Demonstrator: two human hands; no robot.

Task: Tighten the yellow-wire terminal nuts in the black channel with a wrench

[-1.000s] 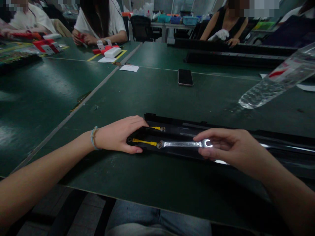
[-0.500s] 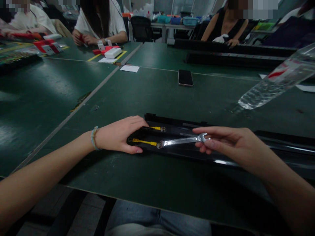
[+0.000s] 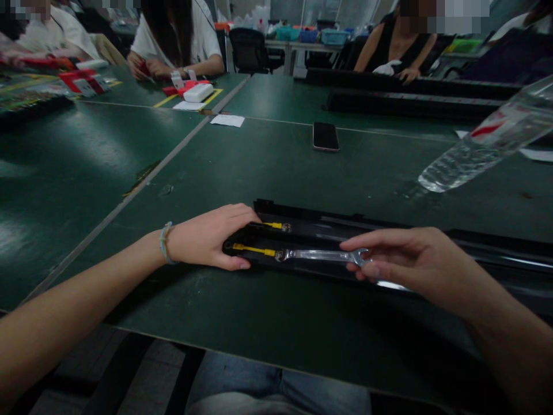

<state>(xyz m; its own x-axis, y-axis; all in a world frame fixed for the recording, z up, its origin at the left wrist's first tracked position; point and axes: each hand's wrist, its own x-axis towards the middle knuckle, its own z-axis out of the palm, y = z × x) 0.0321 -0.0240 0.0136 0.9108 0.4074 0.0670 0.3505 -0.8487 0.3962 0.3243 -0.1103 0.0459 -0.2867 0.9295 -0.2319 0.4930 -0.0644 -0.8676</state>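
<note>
A: How is the long black plastic housing (image 3: 328,226) kept in place on the dark green table (image 3: 268,173)?

B: It is clasped at its left end by the left hand (image 3: 207,236). The fingers are curled over the top and the thumb is laid along the near edge. It is probably held this way so that it cannot slide or twist.

A: And where is the slim silver steel spanner (image 3: 319,254) found?

B: It is laid along the housing, left to right. Its ring end is seated on a fastener beside the yellow-sleeved cable lugs (image 3: 254,249). Its open end is pinched between the thumb and fingertips of the right hand (image 3: 410,262), which is otherwise half open. The grip at the free end is likely chosen for leverage.

A: Is anything else set nearby?

B: A black smartphone (image 3: 325,136) is left farther off, and a clear plastic water bottle (image 3: 484,147) is seen at the far right. Both are well apart from the work, presumably kept out of the way.
</note>
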